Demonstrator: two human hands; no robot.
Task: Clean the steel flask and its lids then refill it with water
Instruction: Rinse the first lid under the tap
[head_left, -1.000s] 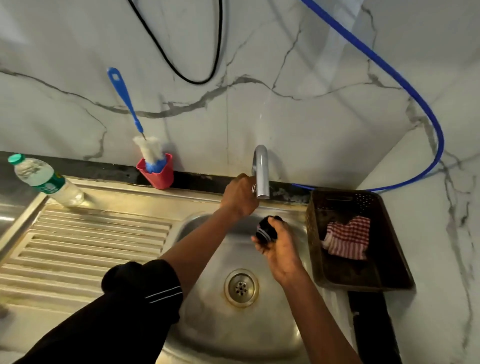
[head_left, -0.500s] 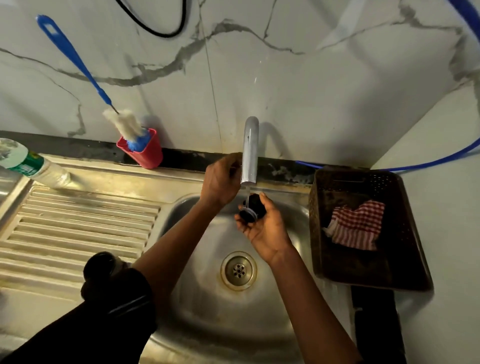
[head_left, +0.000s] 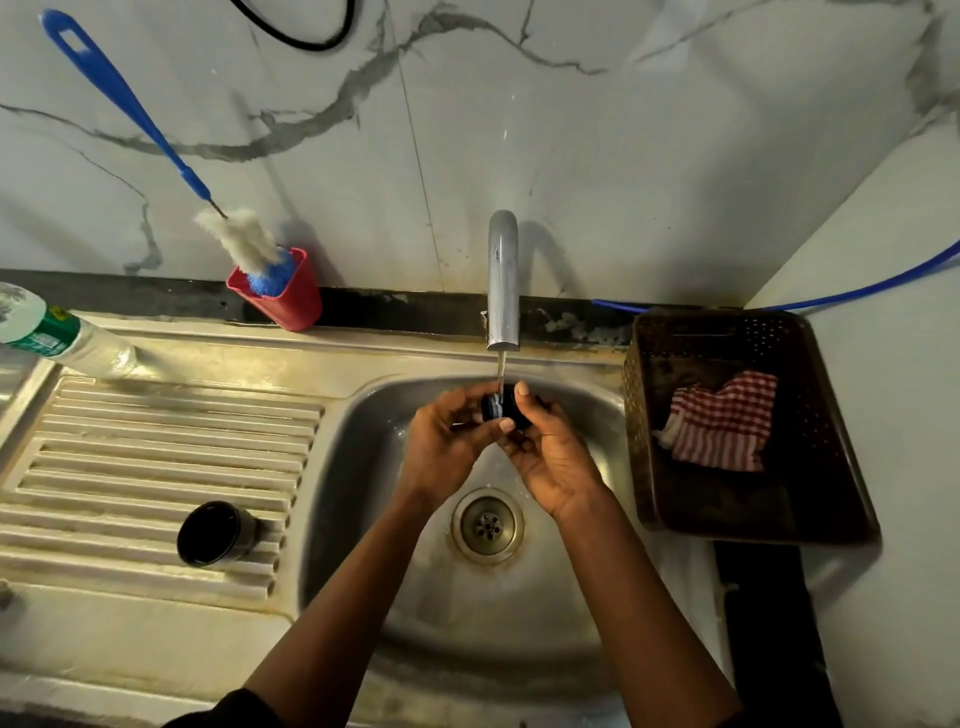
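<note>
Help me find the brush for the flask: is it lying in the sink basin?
No, the bottle brush stands head-down in the red cup against the wall, outside the basin.

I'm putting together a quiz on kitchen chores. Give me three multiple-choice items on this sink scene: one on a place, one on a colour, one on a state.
1. Where is the checked cloth?
A on a stove
B in the brown basket
C on a chair

2. What colour is the cup holding the brush?
A red
B green
C white

3. What is the tap doing?
A turned off
B running onto the black lid
C filling a pot

Answers:
1 B, the cloth lies inside the basket.
2 A, the cup by the wall is red.
3 B, a stream falls on the lid held by the left hand and right hand.
</note>
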